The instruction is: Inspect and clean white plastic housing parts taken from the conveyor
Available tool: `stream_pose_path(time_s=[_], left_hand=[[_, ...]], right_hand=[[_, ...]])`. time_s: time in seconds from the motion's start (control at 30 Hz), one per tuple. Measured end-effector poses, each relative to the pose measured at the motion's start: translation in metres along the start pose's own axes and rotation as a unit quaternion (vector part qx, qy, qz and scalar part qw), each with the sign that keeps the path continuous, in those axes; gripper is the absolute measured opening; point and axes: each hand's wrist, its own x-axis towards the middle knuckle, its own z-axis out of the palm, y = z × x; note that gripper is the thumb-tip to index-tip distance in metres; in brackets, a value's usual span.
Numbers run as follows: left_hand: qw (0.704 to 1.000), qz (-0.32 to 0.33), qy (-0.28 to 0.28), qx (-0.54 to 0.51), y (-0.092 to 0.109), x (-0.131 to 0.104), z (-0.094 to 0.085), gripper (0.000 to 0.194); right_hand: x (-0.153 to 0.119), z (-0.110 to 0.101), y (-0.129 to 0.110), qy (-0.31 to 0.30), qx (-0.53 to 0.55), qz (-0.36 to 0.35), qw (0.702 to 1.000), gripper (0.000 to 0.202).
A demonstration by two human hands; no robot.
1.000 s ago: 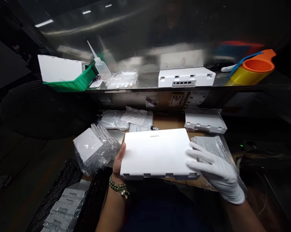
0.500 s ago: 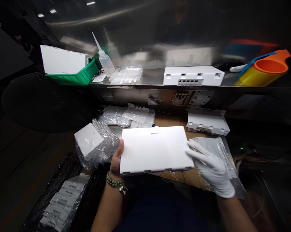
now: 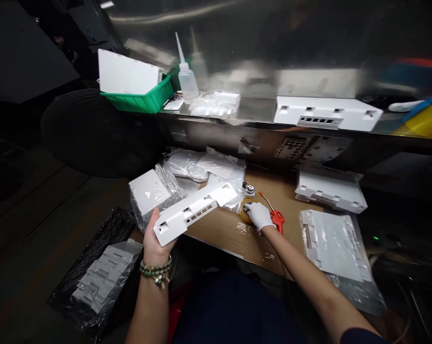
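My bare left hand (image 3: 157, 236) grips one end of a white plastic router housing (image 3: 192, 212). The housing is tilted, with its row of port openings facing me. My right hand (image 3: 259, 216), in a white glove, is down on the cardboard with its fingers curled at a yellow roll (image 3: 243, 215), probably tape. Something dark shows at the fingertips, too small to name. Just right of the glove lies a red air blow gun (image 3: 278, 220). A small round metal piece (image 3: 250, 189) sits behind the roll.
Bagged white housings (image 3: 149, 191) stand at the left, above a black crate (image 3: 63, 282) of more. At right lie stacked housings (image 3: 330, 188) and a bagged one (image 3: 334, 243). The shelf carries a green bin (image 3: 140, 101), a squeeze bottle (image 3: 188, 83) and another housing (image 3: 327, 113).
My right hand has let go of the housing and moved down to the yellow roll. My left hand has turned the housing from its flat face to its port edge. The view has shifted.
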Motion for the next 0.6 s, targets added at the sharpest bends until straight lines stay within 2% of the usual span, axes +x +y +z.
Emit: stream_pose_path(time_s=[0.1,0.23,0.33,0.43,0.6], left_hand=[[0.996,-0.053,-0.056,-0.053,0.008,-0.002,-0.012,0.062],[0.981,-0.083,-0.122,-0.128,0.017,-0.007,-0.021,0.066],[0.980,-0.071,-0.114,-0.150,0.023,-0.014,-0.023,0.068],[0.983,-0.053,-0.090,-0.152,0.028,-0.023,-0.024,0.065],[0.985,-0.026,-0.066,-0.155,0.022,-0.027,-0.020,0.065]], right_hand=[[0.015,0.004,-0.004,-0.027,-0.042,-0.006,0.999,0.032],[0.016,0.007,0.001,-0.019,-0.067,-0.015,0.997,0.029],[0.007,0.005,0.003,0.013,-0.052,-0.023,0.998,0.028],[0.004,-0.008,0.008,0.066,-0.016,-0.013,0.998,0.037],[0.033,-0.046,0.019,0.136,0.020,0.014,0.990,0.047]])
